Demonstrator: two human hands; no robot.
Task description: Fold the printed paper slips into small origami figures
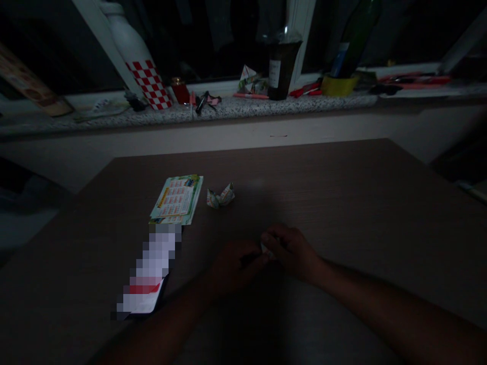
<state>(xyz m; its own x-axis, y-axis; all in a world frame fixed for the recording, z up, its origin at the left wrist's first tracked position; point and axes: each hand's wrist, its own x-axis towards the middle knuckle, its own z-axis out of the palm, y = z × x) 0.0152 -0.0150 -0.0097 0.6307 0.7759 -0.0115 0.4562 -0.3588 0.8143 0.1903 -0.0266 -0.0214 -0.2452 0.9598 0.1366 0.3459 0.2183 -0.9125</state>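
Between my two hands is a small piece of folded paper [268,252], mostly covered by the fingers. My left hand [238,266] pinches its lower left side. My right hand [291,251] grips it from the right, thumb across the front. Both hands are close to the table top, and the dim light hides the fold details. Beyond them stands a folded paper piece [220,196] with two raised points, touched by neither hand. Left of it lies a stack of printed calendar cards [177,199] in green and white.
A phone [152,274] with a lit, blurred-out screen lies on the table [342,203], left of my hands. Behind, the granite sill [228,106] carries a checkered bottle [146,76], a dark plastic cup [281,68], yellow tape [338,85] and a green bottle [357,38].
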